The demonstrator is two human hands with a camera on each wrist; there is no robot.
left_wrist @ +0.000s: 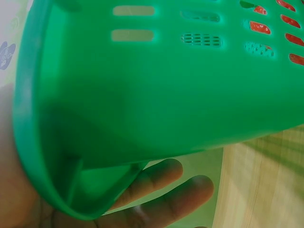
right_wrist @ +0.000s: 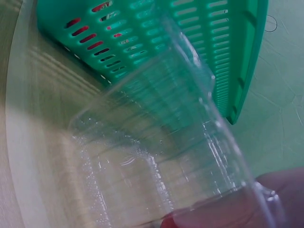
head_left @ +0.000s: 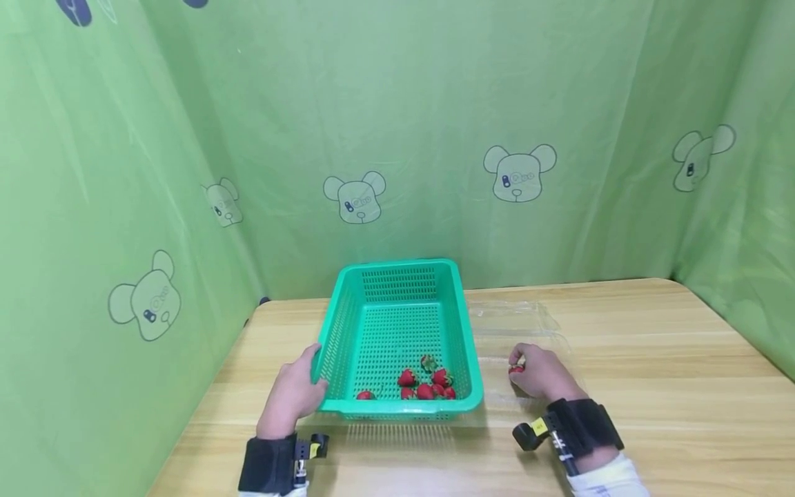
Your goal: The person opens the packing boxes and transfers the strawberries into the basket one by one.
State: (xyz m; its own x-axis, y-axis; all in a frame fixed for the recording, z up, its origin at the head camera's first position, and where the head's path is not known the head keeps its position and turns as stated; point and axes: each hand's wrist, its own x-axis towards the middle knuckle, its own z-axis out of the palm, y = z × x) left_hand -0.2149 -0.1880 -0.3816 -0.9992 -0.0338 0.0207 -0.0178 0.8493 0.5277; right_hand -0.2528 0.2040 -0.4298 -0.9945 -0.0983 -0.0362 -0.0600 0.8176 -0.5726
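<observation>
In the head view, a green perforated plastic basket (head_left: pixel 400 406) holds several strawberries (head_left: pixel 406 377), gathered toward its near end. My left hand (head_left: pixel 295 390) grips the rim at the near left corner; the left wrist view shows fingers (left_wrist: pixel 190 194) reaching under the rim. Right of the basket lies a clear plastic box (head_left: pixel 504 326). My right hand (head_left: pixel 543 373) pinches a strawberry (head_left: pixel 516 369) over the near part of this box. The right wrist view shows the box's transparent wall (right_wrist: pixel 156 95) in front of the hand, with only a bit of red fruit showing by the fingers.
Both things stand on a light wooden table (head_left: pixel 652 359). Green curtains (head_left: pixel 428 124) with bear-head prints hang behind the table and along its sides. The basket's right wall stands close beside the clear box.
</observation>
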